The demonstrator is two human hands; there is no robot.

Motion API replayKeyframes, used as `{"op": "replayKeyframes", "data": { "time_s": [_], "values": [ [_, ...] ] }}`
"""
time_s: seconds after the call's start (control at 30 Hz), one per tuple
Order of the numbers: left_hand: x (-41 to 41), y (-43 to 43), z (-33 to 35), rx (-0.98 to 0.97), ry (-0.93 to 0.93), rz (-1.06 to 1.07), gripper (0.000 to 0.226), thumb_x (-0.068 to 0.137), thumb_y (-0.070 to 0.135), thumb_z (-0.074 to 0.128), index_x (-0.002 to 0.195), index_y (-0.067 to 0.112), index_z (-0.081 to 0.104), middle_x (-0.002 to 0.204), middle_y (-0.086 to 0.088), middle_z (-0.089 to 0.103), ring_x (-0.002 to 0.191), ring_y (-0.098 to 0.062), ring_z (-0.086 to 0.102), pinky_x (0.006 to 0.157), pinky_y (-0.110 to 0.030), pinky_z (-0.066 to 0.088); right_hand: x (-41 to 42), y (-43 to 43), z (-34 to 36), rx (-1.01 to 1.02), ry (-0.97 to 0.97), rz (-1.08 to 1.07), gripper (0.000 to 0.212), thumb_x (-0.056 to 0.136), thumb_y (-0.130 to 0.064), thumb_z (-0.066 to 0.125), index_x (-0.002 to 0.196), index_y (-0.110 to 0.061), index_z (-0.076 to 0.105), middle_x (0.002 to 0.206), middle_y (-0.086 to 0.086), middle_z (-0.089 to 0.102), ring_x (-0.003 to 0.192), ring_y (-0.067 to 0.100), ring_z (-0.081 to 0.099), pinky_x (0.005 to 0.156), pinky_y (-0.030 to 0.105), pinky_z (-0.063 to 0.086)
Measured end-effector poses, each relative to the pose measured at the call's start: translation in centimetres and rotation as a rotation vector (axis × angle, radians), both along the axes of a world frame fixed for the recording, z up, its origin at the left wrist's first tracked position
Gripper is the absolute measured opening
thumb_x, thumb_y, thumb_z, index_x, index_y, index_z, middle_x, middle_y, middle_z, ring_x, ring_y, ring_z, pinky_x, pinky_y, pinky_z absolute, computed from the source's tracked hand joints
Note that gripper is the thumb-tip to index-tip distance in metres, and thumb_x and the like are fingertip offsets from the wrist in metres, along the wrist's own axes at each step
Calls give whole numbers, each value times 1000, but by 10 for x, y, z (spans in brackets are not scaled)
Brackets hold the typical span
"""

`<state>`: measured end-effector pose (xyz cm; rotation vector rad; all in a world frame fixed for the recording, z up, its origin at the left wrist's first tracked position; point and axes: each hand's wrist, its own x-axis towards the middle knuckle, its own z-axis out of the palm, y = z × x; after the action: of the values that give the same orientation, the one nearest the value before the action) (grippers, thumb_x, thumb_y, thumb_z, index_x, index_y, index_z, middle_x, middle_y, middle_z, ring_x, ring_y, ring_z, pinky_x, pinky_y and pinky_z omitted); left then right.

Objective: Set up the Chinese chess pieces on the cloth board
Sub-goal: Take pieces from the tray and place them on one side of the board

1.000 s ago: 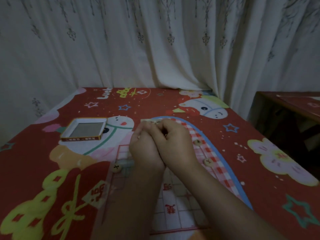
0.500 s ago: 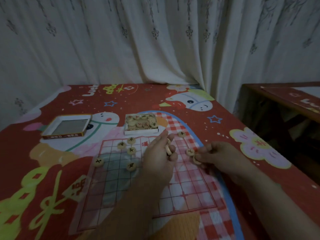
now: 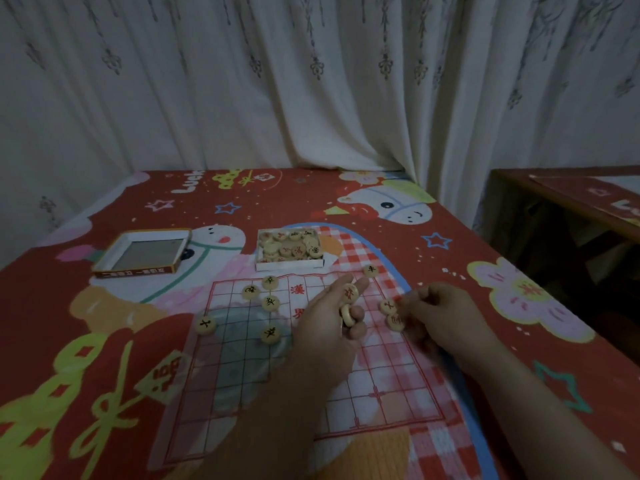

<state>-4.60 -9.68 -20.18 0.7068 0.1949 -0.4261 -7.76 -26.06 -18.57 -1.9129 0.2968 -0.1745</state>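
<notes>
A pale patterned curtain (image 3: 311, 81) fills the top of the frame, and a second wooden table (image 3: 571, 202) shows at the right edge. On the red cartoon-print surface (image 3: 467, 244), an empty box lid (image 3: 142, 252) lies at centre left. Right of it a white tray (image 3: 291, 265) full of loose pieces sits touching the far edge of the cloth board (image 3: 242, 358). Five placed pieces (image 3: 270, 303) dot the board's upper left, one more (image 3: 370, 270) lies near its upper right corner and another (image 3: 388, 305) on its right edge. Nothing lies between the hands and the board.

The left hand (image 3: 325, 337) hovers over the board's centre, side-on, two fingers stretched forward and the rest curled. Its grip holds the held pieces (image 3: 349, 293), one showing a red mark, one on edge below it. The right hand (image 3: 443, 317) lies low at the board's right edge, knuckles up. Its narrow grip pinches a single piece (image 3: 396, 321) at the fingertips, just below the edge piece.
</notes>
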Motion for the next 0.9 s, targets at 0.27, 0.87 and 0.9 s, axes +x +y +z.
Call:
{"op": "replayKeyframes", "data": {
  "time_s": [0.27, 0.87, 0.9],
  "values": [
    [-5, -3, 4, 8, -128, 5, 22, 97, 12, 52, 116, 17, 62, 101, -1, 74, 49, -6, 45, 34, -17, 27, 3, 31, 19, 215, -81, 223, 16, 89, -17, 71, 99, -6, 67, 71, 15, 69, 60, 24, 62, 57, 37, 50],
    [13, 36, 19, -269, -30, 178, 28, 100, 10, 38, 123, 9, 53, 76, -3, 56, 59, -13, 46, 40, -21, 33, 37, 11, 21, -40, -45, 16, 6, 84, -5, 72, 79, -1, 75, 82, 5, 74, 66, 8, 64, 44, 13, 46],
    [13, 36, 20, -267, -32, 191, 29, 99, 8, 36, 123, 9, 53, 76, -3, 55, 60, -13, 45, 41, -21, 35, 40, 15, 20, -56, -27, 39, 6, 83, -3, 73, 78, 0, 75, 85, 4, 74, 71, 8, 65, 44, 14, 46]
  ]
}}
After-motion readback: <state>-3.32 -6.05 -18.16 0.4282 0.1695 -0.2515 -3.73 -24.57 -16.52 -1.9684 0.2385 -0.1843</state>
